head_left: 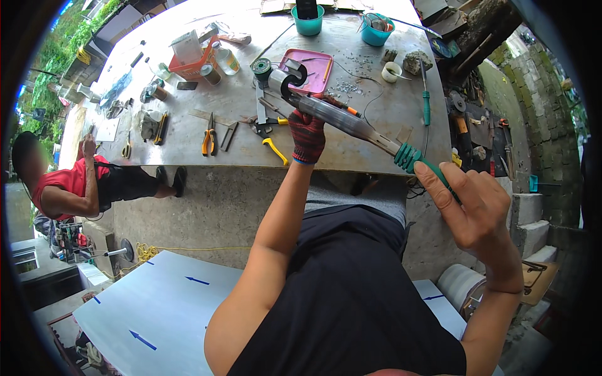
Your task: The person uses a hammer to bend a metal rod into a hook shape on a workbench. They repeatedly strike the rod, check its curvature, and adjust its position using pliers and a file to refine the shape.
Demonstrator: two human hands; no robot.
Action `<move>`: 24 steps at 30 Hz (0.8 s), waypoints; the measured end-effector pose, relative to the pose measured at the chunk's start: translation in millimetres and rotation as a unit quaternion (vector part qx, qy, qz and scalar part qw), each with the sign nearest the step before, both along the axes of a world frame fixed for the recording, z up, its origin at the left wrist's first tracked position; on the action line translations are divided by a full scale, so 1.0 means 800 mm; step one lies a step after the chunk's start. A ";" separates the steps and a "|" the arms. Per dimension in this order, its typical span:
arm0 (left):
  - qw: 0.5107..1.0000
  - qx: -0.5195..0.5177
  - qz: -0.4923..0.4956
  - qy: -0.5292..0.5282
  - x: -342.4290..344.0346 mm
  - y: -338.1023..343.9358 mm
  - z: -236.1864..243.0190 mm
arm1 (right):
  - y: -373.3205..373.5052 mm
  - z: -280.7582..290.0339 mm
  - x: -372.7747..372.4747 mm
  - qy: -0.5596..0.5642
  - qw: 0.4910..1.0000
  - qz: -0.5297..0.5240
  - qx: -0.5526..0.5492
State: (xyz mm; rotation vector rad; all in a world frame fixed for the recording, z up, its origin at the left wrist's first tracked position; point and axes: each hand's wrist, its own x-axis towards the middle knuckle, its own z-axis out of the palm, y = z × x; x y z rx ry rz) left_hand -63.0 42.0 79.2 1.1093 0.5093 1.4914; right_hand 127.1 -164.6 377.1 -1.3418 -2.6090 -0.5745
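Observation:
My right hand (473, 203) is closed round the green ribbed handle of a large soldering iron (351, 123) with a thick grey barrel and slotted metal neck. The iron points up and left over the table edge. In a red and black knitted glove, my left hand (307, 135) is closed under the barrel near its front end; the barrel hides what its fingers hold. A curved silver and black metal piece (280, 80) shows at the front end, but whether it is joined to the iron I cannot tell. Behind them lies a pink tray (316, 55).
On the metal table (188, 141) lie orange-handled pliers (209, 143), yellow-handled cutters (274, 150), scattered small metal bits (351, 88), a red basket (188, 67) and turquoise pots (376, 39). A person in red (66, 182) stands at left. A pale sheet (182, 294) lies behind me.

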 end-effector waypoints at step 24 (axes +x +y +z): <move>0.998 0.008 -0.025 -0.053 0.006 -0.009 0.009 | 0.002 0.004 0.002 -0.042 0.998 0.025 0.032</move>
